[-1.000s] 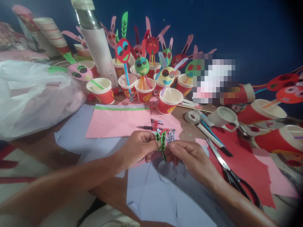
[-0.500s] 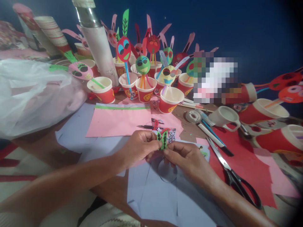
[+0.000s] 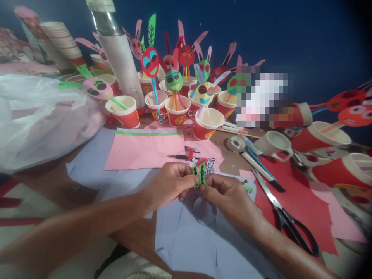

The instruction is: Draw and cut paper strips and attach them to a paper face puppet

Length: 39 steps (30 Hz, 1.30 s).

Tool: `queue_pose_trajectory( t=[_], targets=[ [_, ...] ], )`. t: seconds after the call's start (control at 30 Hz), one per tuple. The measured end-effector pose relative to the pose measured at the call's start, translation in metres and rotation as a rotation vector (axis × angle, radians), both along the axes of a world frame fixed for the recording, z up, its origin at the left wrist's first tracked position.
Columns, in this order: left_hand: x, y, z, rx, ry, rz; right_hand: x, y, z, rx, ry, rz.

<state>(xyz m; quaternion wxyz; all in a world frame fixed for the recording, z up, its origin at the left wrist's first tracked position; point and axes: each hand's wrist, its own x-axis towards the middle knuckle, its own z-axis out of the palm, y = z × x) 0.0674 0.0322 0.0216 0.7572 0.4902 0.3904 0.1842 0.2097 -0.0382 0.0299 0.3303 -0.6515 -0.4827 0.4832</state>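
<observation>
Small green paper strips [image 3: 202, 174] with black leaf-like drawings are pinched between both hands. My left hand [image 3: 174, 179] is closed on the left strip. From the right, my right hand [image 3: 224, 190] grips the lower end of the other strip between thumb and finger. Red and white patterned paper pieces [image 3: 209, 167] show just behind the green ones; whether they are held too I cannot tell. Under the hands lies bluish-white paper [image 3: 186, 236] with a drawn circle. A black pen [image 3: 181, 157] rests on pink paper [image 3: 145, 149] beyond them.
Red paper cups [image 3: 178, 112] with paper-faced straw figures stand along the back. Black-handled scissors [image 3: 290, 221] lie on red paper [image 3: 308, 205] at right, near a white mug [image 3: 274, 144] and a tape roll [image 3: 236, 143]. A plastic bag [image 3: 43, 120] and flask [image 3: 119, 62] occupy the left.
Both hands keep their grip on the green strips, which look slightly more spread to view. The whole scene has shifted a little left as the camera moved.
</observation>
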Motion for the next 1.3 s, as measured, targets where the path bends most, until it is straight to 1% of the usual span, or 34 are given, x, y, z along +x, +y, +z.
queue_pose_trajectory(
  t=[0.1, 0.33, 0.53, 0.73, 0.83, 1.07, 1.17, 1.3],
  targets=[
    [0.000, 0.000, -0.002, -0.006, -0.016, 0.003, -0.001, 0.000, 0.001, 0.023, -0.007, -0.012],
    [-0.001, 0.000, 0.003, 0.006, 0.018, 0.000, 0.000, -0.001, 0.000, -0.016, 0.043, -0.015],
    [0.000, -0.001, -0.004, -0.013, -0.041, 0.008, -0.001, -0.001, 0.000, -0.012, 0.028, -0.011],
    [-0.004, 0.001, -0.009, 0.018, -0.012, -0.052, 0.001, -0.001, -0.002, -0.011, 0.014, -0.027],
    [-0.005, 0.002, -0.008, 0.027, 0.006, -0.074, 0.002, -0.001, -0.001, -0.013, 0.026, -0.018],
    [-0.005, 0.002, -0.007, 0.030, 0.009, -0.081, 0.003, 0.000, -0.001, -0.013, 0.021, -0.038],
    [-0.006, 0.003, -0.006, 0.029, 0.004, -0.074, 0.003, -0.001, -0.002, -0.012, 0.024, -0.041],
    [-0.005, 0.004, -0.002, 0.034, 0.039, -0.055, 0.002, -0.002, -0.001, -0.023, 0.021, -0.035]
  ],
)
